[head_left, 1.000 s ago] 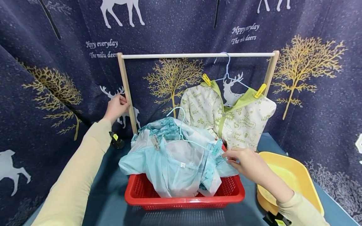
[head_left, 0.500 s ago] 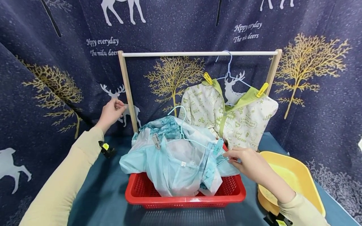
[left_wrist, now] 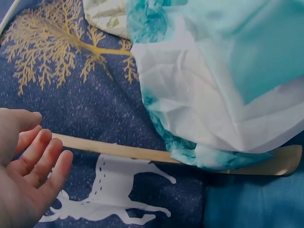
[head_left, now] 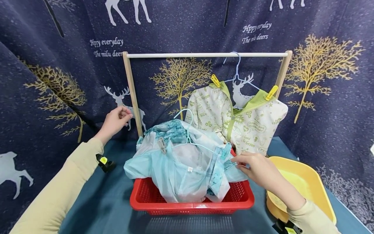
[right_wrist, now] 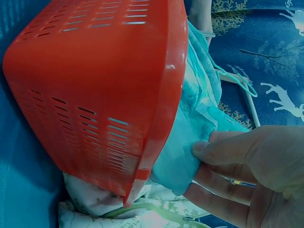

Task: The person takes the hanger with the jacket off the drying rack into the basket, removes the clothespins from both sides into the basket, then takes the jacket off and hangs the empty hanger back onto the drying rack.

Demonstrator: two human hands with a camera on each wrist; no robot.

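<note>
A sheer light-blue garment (head_left: 169,175) with marbled teal trim lies heaped in the red basket (head_left: 191,208), a pale teal hanger (head_left: 188,123) in its neckline. A grey clothespin (head_left: 162,145) sits at its left shoulder and a teal clothespin (head_left: 226,152) at its right. My right hand (head_left: 255,167) pinches the garment beside the teal clothespin; thumb and fingers meet on the cloth (right_wrist: 183,147) in the right wrist view. My left hand (head_left: 114,122), fingers loosely bent and holding nothing, hovers left of the rack's wooden post (head_left: 132,94).
On the rack's white rail (head_left: 175,55) hangs a blue hanger (head_left: 237,70) bearing a white-and-green printed jacket (head_left: 254,123), clipped with yellow clothespins (head_left: 271,93). A yellow basin (head_left: 304,178) stands at the right on the blue table. Behind is a dark curtain with deer prints.
My left hand has drawn away from the rack's left post, moving left and slightly down. My right hand keeps its pinch on the garment, which stays in place.
</note>
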